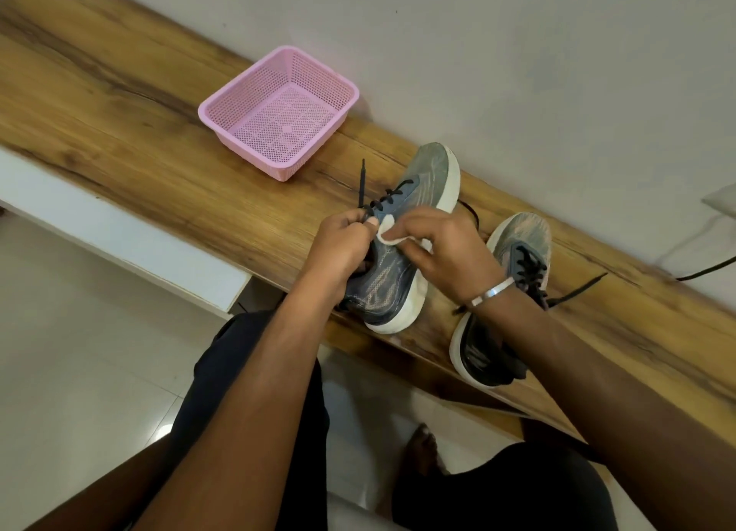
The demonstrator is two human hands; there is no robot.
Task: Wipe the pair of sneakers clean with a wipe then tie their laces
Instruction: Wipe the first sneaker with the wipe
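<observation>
I am partway through the wiping, by my reckoning. My right hand (442,248) has its fingers curled over a small white wipe (388,234) and presses it against the upper of the near sneaker (402,248), which stands in the middle of the frame on the wooden bench (119,104). My left hand (342,244) pinches a black lace (361,184) at the shoe's tongue, fingers closed tight on it, holding it up out of the wipe's path. The laces on this shoe hang loose, so no tying is done yet.

The second sneaker (513,283) sits just beside, toward the right of the frame, partly behind my right wrist, its laces trailing untied across the wood (whether it is already wiped I cannot tell). So what is left: finish this shoe, perhaps the other, then two knots.

An empty pink basket (278,112) stands above centre, well apart from the shoes. A dark cable (705,270) runs in at the right edge. The loose laces are the main nuisance under the wipe.
</observation>
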